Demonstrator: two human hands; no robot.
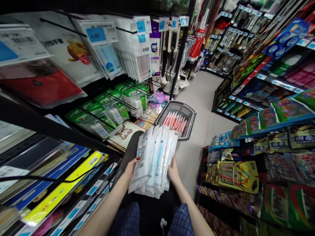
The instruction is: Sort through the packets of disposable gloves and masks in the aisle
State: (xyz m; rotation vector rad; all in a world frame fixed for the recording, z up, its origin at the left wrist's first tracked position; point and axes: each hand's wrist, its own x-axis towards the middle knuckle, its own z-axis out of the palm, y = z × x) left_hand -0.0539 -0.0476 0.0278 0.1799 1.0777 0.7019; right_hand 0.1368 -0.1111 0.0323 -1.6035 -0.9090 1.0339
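A stack of white plastic packets, with pale blue contents showing through, is held between my two hands above my lap. My left hand grips the stack's left edge, its thumb on the front packet. On the right edge, my right hand is closed around the packets, its fingers partly hidden behind them. The packets fan out slightly and stand tilted. Just beyond them, a grey shopping basket sits on the floor, with several red-and-white packets lined up inside.
At left, shelf hooks carry hanging white packets and green-and-white packages. Stationery fills a lower left shelf. Bagged snacks hang along the right side. The grey aisle floor runs ahead toward racks of utensils.
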